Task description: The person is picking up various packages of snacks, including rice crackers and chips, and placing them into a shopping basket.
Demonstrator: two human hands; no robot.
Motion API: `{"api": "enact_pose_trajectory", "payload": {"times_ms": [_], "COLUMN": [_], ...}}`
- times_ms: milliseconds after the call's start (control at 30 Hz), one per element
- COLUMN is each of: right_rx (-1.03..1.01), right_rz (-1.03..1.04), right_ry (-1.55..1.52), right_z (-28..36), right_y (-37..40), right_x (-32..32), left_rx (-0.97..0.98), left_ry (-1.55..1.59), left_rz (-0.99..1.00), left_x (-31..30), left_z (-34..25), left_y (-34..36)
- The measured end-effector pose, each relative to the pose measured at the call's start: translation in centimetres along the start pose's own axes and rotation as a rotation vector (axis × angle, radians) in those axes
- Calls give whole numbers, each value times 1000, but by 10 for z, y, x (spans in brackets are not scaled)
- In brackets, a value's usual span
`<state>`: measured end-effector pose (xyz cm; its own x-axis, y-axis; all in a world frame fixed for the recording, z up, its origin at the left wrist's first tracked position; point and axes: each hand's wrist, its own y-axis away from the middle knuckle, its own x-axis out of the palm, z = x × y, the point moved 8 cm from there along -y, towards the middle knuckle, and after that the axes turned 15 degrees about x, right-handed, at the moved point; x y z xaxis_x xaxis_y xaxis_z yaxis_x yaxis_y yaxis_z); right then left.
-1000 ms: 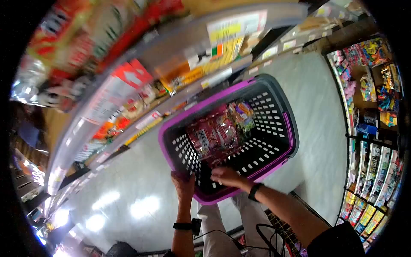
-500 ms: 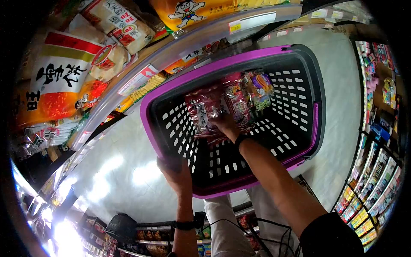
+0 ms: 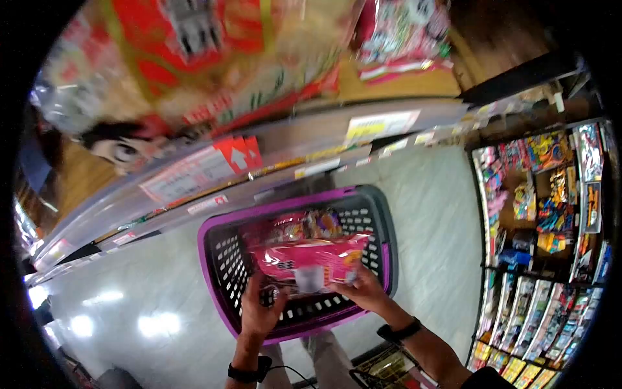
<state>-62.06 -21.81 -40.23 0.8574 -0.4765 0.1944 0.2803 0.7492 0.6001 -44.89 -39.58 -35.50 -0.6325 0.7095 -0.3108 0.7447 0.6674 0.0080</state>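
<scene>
A pink snack bag [image 3: 308, 262] with a pale, blurred label is between my two hands, above the basket. My left hand [image 3: 261, 310] grips its lower left corner, thumb toward the bag. On the other side, my right hand [image 3: 364, 292] has its fingers closed round the lower right end. Beneath it stands the dark shopping basket [image 3: 227, 256] with a purple rim and slotted walls. Inside, a dark red snack bag [image 3: 272, 227] and a small purple-and-orange packet [image 3: 324, 222] lie partly hidden behind the pink bag.
A shelf edge [image 3: 304, 139] with price tags runs across beyond the basket. Large snack bags [image 3: 194, 71] sit on it, and a pink packet [image 3: 403, 32] lies farther right. Pale floor [image 3: 431, 220] surrounds the basket. A stocked display rack [image 3: 538, 220] stands at the right.
My right hand has left the dark red bag in the basket, and my left hand has left the rim. Both now hold a pink bag. The view has shifted, with the shelf bags looming larger.
</scene>
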Motion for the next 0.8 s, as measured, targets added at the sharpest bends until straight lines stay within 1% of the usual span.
{"api": "enact_pose_trajectory", "payload": {"times_ms": [33, 67, 100, 167, 200, 233, 267, 333, 367, 400, 433, 467, 500, 567, 600, 667, 700, 767, 800], "right_rx": [-80, -49, -17, -290, -338, -429, -567, -698, -752, -774, -875, -909, -988, -1052, -1038, -1044, -1091, -1079, -1088], "right_rz": [-44, -100, -158, -256, -337, -435, -482, -529, -590, -598, -608, -595, -567, -596, -552, -483, -574, -540, -528], "right_ry": [35, -28, -98, -95, -69, 12, 28, 8, 22, 27, 76, 59, 120, 174, 153, 116, 250, 221, 247], "right_z": [33, 57, 81, 152, 170, 196, 237, 283, 309, 328, 348, 364, 383, 401, 410, 418, 419, 408, 408], "right_y": [14, 24, 32, 50, 57, 66, 71, 70, 67, 60, 55, 47, 43, 27, 20, 5, 0, -15, -15], "right_x": [-10, -24, -36, -46, -60, -70, -67, -81, -80, -83, -78, -79, -73, -83, -83, -84, -83, -89, -90], "left_rx": [15, -8, 40, 311, 393, 473, 561, 700, 754, 754, 827, 899, 896, 969, 966, 967, 962, 886, 927], "left_ry": [59, 158, 70, 62, 72, 82, 16, -91, -135, -138, -206, -273, -272, -312, -311, -319, -321, -385, -413], "left_rz": [30, -15, -6, -25, -41, -55, -53, -68, -86, -83, -166, -250, -248, -306, -303, -367, -366, -361, -389], "left_x": [9, 19, 22, 21, 21, 19, 17, 17, 18, 21, 20, 18, 19, 20, 22, 27, 30, 35, 34], "left_z": [-19, -20, -31, -103, -132, -161, -191, -240, -257, -266, -278, -289, -293, -302, -301, -292, -288, -276, -279], "left_y": [-10, -14, -22, -59, -74, -89, -105, -133, -144, -158, -168, -176, -190, -208, -218, -229, -232, -237, -232]}}
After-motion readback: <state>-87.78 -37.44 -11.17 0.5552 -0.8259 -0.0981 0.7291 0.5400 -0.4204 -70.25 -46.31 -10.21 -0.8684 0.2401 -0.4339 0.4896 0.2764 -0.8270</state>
